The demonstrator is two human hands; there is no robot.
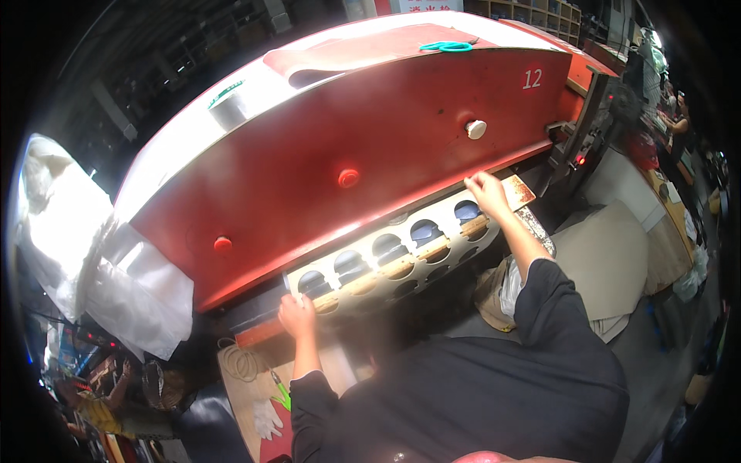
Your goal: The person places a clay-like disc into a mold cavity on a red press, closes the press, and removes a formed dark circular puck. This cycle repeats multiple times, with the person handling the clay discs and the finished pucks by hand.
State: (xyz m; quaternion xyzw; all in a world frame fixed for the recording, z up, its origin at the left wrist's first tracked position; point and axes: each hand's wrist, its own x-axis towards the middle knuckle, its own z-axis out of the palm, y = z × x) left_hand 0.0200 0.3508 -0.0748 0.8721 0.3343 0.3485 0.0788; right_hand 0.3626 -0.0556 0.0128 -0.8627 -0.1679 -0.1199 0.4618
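A long beige sheet (445, 221) with rows of large round cut-outs stretches between my hands, below the front of a big red machine (285, 193). My left hand (297, 315) is closed on the sheet's left end, fingers curled at its edge. At the right end, my right hand (488, 193) is closed in a pinch by the far corner; the fingertips partly hide what they grip. Through the cut-outs a wooden strip (397, 268) and some dark blue pieces (424, 231) show. The sheet slants upward to the right.
Teal-handled scissors (446, 47) and a tape roll (228, 108) lie on the machine's top. A side table at lower left bears coiled cord (241, 363), a green-handled tool (281, 392) and a glove (267, 418). Beige sheets (602, 255) are stacked right; white bags (62, 224) stand left.
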